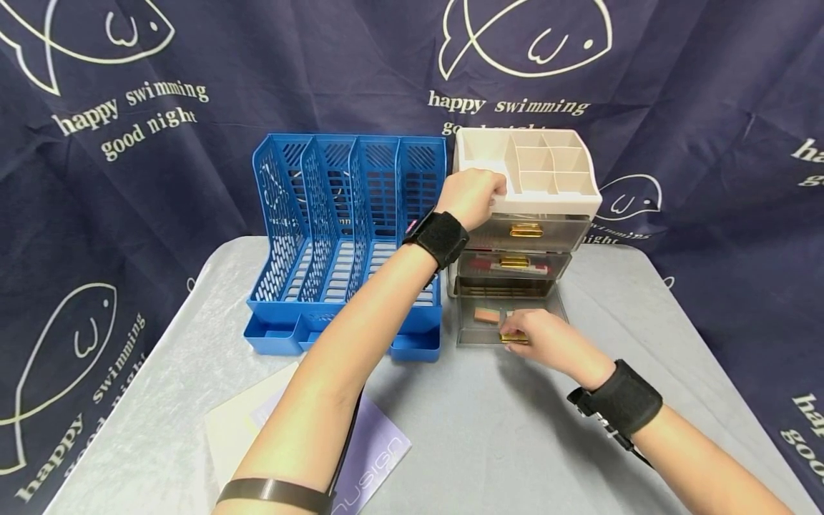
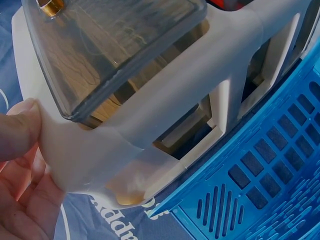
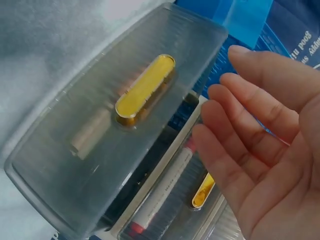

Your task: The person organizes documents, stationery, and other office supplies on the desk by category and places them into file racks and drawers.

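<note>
A cream desktop organizer (image 1: 473, 207) with smoky see-through drawers stands at the back right. My left hand (image 1: 473, 197) grips its top front edge, the thumb on one face and the fingers round the other in the left wrist view. The bottom drawer (image 1: 470, 337) is pulled out, with a small orange-brown block (image 1: 486, 315) inside. At its front is my right hand (image 1: 547, 340), overlapping the gold handle in the head view. Right wrist view: the fingers are loosely bent and apart from the gold handle (image 3: 145, 87); a red-and-white marker (image 3: 165, 190) shows in the drawer above.
A blue file rack (image 1: 347, 307) with upright dividers stands close to the organizer's left. A purple booklet (image 1: 380, 450) and a cream sheet (image 1: 225, 422) lie on the grey-covered table (image 1: 476, 443), partly under my left forearm. A dark fish-print curtain (image 1: 373, 64) hangs behind.
</note>
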Demonstrator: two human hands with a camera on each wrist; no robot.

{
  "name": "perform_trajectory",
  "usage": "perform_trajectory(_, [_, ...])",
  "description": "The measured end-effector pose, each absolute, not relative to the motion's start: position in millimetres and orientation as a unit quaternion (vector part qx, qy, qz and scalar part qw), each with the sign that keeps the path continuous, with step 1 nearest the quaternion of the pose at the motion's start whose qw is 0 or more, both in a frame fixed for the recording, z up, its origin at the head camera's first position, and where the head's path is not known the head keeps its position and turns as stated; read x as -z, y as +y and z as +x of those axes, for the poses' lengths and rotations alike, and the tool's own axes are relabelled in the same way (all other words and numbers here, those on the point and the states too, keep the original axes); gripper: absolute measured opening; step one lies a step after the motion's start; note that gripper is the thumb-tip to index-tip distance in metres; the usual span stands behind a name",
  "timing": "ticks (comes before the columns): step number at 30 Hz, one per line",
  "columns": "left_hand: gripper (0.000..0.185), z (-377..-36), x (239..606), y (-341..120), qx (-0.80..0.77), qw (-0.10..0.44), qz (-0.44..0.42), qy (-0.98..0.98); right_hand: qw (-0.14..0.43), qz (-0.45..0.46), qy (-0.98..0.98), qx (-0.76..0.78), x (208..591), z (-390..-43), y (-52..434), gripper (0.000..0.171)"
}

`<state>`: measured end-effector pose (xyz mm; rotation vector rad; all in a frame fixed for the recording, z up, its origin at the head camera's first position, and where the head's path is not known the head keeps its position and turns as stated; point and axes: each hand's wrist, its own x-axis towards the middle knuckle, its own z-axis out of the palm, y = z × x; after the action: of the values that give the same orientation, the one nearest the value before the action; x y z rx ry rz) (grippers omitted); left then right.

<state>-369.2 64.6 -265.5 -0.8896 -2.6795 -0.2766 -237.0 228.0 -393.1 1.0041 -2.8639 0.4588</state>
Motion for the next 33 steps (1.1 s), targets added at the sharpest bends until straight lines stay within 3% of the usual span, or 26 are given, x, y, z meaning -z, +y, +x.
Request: perform_trajectory(33, [0.023, -370, 267, 64, 0.098, 0.153, -0.315, -0.932, 0.128, 0.307, -0.938, -0.093, 426, -228, 226, 0.022])
